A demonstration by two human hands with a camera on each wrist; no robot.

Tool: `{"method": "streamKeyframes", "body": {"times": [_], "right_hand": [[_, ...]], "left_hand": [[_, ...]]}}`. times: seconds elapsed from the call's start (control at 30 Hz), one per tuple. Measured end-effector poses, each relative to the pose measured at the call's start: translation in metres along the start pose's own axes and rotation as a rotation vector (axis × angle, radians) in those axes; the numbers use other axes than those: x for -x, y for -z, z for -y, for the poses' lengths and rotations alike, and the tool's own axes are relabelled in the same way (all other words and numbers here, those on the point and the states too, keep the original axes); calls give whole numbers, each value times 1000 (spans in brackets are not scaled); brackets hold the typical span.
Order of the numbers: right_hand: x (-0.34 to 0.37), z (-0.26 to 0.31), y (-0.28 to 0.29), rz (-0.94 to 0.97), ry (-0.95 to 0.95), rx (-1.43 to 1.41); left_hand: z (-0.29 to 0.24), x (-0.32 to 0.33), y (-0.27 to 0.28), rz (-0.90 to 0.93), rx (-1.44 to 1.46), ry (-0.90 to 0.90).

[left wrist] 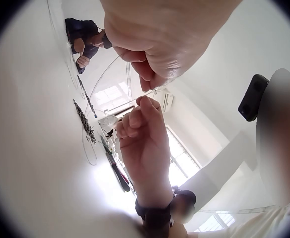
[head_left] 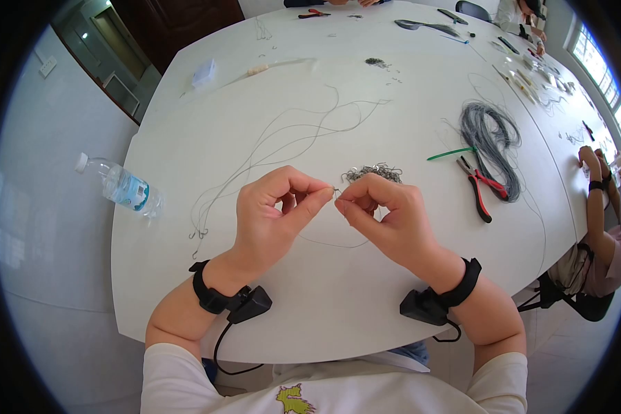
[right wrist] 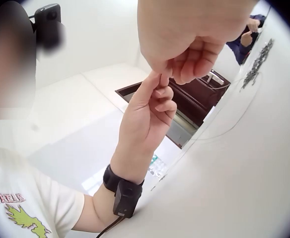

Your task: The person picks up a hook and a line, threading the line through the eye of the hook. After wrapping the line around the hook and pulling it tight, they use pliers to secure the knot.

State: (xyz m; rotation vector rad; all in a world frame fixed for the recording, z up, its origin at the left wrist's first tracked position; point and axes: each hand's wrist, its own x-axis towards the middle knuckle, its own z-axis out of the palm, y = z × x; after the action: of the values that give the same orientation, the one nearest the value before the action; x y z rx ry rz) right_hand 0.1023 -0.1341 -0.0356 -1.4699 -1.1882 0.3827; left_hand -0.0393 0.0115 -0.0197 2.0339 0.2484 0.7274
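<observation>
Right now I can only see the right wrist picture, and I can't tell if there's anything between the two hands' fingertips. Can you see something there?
Observer: Yes, from the head view. A tiny dark bit shows between the left hand and the right hand, but it's too small for me to name.

Operator: Ooh, okay! Are any tools close by?

Observer: Yes, pliers with red-and-black handles lie on the table, to the right of the right hand.

Operator: Cool! What's next to them?

Observer: A looped bundle of thin gray line.
</observation>
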Motion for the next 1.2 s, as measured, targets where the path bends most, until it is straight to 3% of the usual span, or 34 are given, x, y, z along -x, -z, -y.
{"method": "streamKeyframes", "body": {"times": [0.33,0.5,0.73,0.8,0.87,1.07,1.2], "right_hand": [[2,-5,-10,-34,100,-8],[2,-6,-12,-96,247,216],[2,-1,-13,-150,256,291],[0,-3,-14,-209,436,385],[1,1,-11,-185,443,452],[2,7,-13,-171,469,481],[2,13,-7,-134,461,478]], "left_hand": [[2,0,-3,-41,344,220],[2,0,-2,-48,324,239],[1,0,-1,-54,304,252],[2,0,-3,-59,300,256],[3,0,-4,-61,297,261],[4,1,-5,-77,195,175],[0,-1,-4,-60,-54,-43]]}}
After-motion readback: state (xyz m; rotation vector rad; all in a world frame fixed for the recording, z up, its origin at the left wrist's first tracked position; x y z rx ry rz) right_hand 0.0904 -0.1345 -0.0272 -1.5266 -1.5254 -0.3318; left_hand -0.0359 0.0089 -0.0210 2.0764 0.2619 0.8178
